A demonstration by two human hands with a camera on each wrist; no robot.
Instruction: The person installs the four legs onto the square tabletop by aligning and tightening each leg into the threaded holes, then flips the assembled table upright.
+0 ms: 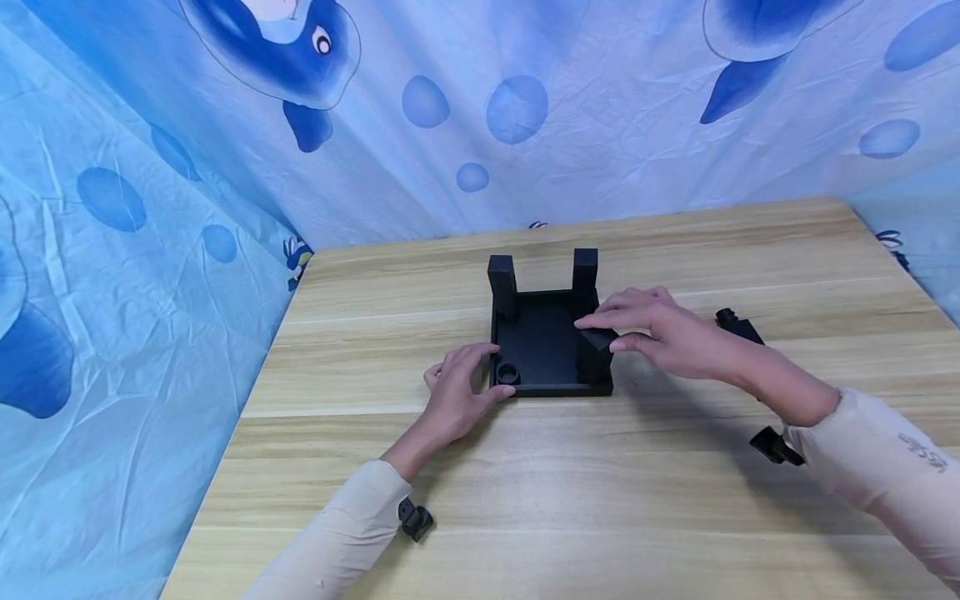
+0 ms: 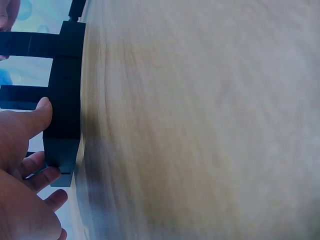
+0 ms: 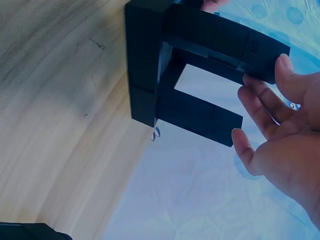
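leg point(image 1: 594, 363) pinched by right hand point(image 1: 654, 332)

Base point(image 1: 543, 342) on table point(image 1: 570, 492), posts point(image 1: 502, 283) at three corners, curtain point(image 1: 600, 158) behind

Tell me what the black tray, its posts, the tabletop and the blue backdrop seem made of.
Black tray: probably plastic, matte; evenly colored with crisp edges.
Posts: likely the same matte plastic; flat, uniform black faces.
Tabletop: wood or wood-look laminate, smooth with slight sheen; streaky grain, soft glare.
Blue backdrop: perhaps plastic sheeting or coated cloth, faintly glossy; fine creases catch the light.
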